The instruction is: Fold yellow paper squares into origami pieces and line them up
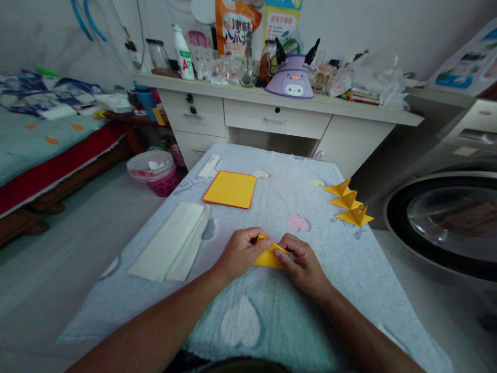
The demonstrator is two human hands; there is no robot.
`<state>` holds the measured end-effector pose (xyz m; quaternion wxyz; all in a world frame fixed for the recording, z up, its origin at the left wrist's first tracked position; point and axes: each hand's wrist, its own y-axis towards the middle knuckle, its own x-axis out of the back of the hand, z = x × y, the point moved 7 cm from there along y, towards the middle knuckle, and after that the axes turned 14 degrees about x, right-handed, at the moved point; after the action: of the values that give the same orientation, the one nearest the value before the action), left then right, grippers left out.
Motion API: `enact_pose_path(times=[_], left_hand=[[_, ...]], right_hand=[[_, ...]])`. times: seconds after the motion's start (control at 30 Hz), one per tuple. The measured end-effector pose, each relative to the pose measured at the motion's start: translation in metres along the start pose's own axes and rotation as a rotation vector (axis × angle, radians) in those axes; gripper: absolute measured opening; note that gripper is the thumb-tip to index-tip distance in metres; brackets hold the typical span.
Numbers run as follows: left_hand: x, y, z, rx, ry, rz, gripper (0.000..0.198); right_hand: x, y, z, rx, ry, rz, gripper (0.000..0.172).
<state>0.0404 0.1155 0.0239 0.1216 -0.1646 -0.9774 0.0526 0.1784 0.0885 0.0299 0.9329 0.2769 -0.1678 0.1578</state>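
Observation:
Between my two hands is a folded piece of yellow origami paper (pixel 267 258), held just above or on the cloth near the table's front. My left hand (pixel 244 249) pinches its left upper edge with thumb and fingers. On the other side, my right hand (pixel 301 260) grips the right edge, its thumb on top. Beyond them lies a stack of square yellow paper (pixel 231 189) with red-orange showing at its edges. Three folded yellow paper pieces (pixel 347 201) with raised points stand in a row at the right side of the table.
A folded pale cloth or paper (pixel 171 241) lies left of my hands, and a small white box (pixel 208 167) sits at the far left corner. Behind the table stands a white cabinet (pixel 248 110) loaded with items. A washing machine (pixel 450 202) is at right, a pink bin (pixel 157 178) at left.

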Motion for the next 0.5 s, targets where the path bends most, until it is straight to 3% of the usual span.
enact_pose_path(times=[0.27, 0.5], left_hand=[[-0.002, -0.003, -0.006, -0.083, -0.002, -0.006, 0.025], [0.023, 0.003, 0.006, 0.064, -0.25, -0.111, 0.03]], right_hand=[[-0.005, -0.001, -0.002, -0.046, 0.078, -0.014, 0.02], [0.009, -0.003, -0.014, -0.133, 0.154, -0.075, 0.027]])
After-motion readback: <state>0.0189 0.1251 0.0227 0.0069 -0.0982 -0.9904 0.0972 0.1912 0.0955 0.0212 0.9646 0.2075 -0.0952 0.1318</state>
